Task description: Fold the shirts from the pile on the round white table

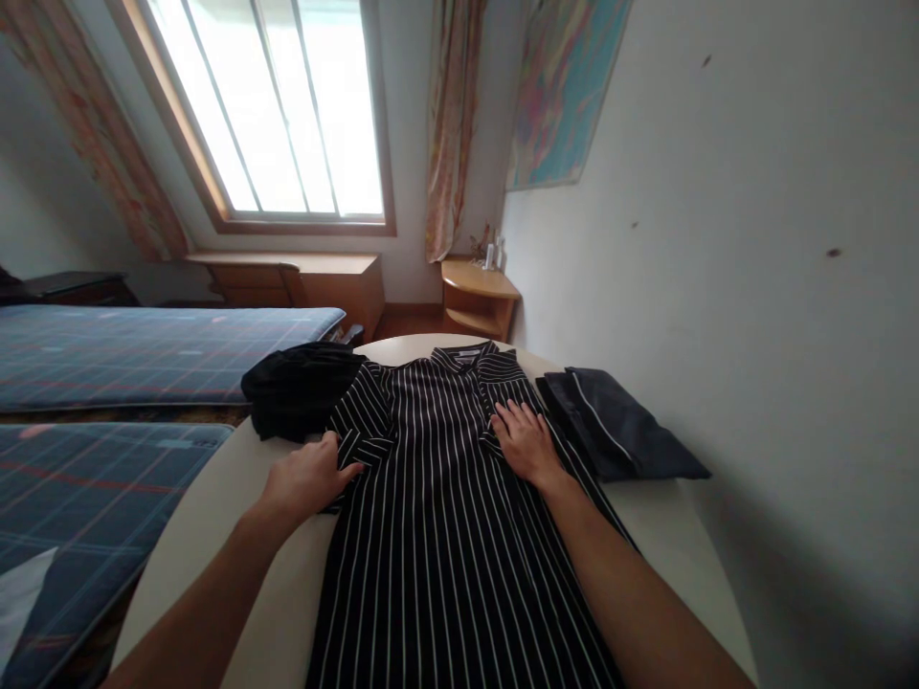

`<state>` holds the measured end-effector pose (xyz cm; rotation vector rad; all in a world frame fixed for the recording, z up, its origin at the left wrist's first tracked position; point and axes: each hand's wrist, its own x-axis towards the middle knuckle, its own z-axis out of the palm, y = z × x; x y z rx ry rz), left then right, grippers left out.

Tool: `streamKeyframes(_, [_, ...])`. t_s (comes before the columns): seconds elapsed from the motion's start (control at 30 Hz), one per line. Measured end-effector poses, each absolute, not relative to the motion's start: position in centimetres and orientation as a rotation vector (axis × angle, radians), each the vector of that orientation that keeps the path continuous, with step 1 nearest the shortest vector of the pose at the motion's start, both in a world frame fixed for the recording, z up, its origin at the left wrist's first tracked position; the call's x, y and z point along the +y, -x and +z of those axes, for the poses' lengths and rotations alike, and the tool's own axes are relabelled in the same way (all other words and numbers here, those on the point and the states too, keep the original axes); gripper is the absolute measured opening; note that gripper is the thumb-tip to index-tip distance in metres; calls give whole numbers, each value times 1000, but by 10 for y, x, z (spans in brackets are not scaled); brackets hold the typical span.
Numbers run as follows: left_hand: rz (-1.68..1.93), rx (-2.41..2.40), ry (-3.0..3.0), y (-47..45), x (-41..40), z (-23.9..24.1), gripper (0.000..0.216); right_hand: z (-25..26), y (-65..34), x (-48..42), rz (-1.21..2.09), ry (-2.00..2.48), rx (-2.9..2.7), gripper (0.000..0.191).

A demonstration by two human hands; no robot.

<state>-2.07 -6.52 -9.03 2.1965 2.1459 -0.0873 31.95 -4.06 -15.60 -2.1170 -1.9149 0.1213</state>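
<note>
A black shirt with white stripes lies spread on the round table, its collar at the far end and its lower part running toward me. My left hand is closed on the edge of the left sleeve, thumb over the cloth; its other fingers are partly hidden. On the right side of the shirt's upper part, my right hand rests flat with its fingers spread. The right sleeve is folded inward under and around that hand.
The pale round table also carries a black cloth bundle at left and folded dark garments at right. Plaid mattresses stand to the left, a white wall to the right. A wooden corner shelf is behind.
</note>
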Motion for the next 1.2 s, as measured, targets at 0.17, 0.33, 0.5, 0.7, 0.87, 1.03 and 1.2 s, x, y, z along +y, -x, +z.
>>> streamKeyframes(0.17, [164, 2194, -2212, 3, -72, -78, 33, -157, -320, -41, 121, 2104, -1910, 61])
streamKeyframes(0.33, [781, 2064, -2210, -14, -78, -80, 41, -148, -318, -43, 52, 1965, -1888, 55])
streamKeyframes(0.5, [860, 1654, -2391, -31, -89, -99, 37, -123, -301, -62, -46, 1414, -2181, 45])
streamKeyframes(0.7, [903, 1358, -2520, -44, -95, -119, 33, -123, -271, -75, 29, 1008, -2400, 56])
streamKeyframes(0.87, [929, 1242, -2643, -42, -91, -123, 51, -131, -277, -65, -132, 866, -2337, 15])
streamKeyframes(1.03, [895, 1306, -2772, -26, -75, -124, 78, -126, -296, -62, -102, 898, -2076, 17])
streamKeyframes(1.2, [857, 1403, -2717, -5, -56, -137, 85, -126, -315, -63, -91, 936, -1827, 24])
